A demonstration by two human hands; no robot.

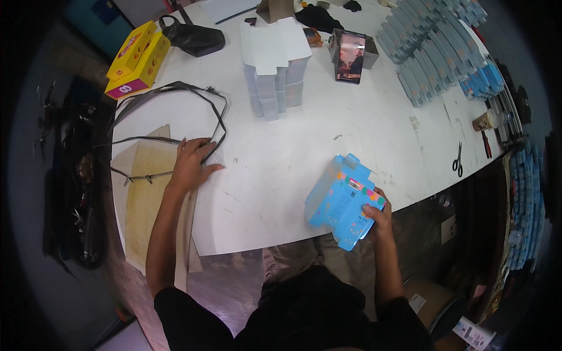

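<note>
My right hand [379,217] grips a blue carton [346,205] with coloured dots and end flaps sticking out, above the table's front edge. My thumb lies on its printed face; the other fingers are mostly behind it. Farther left, my left hand [193,164] rests with thumb and fingers apart at the edge of some cardboard sheets [149,199]. Its fingertips are beside a loop of black strap [222,120]; whether they touch it I cannot tell. A tall stack of white carton blanks [274,55] stands beyond my hands.
Rows of stacked grey-blue cartons [433,52] fill the far right. Scissors [458,159], a red-handled tool [486,144] and a cup [483,121] lie near the right edge. A phone [350,57] leans on a stand. Yellow boxes [132,58] and a black bag [196,38] are far left.
</note>
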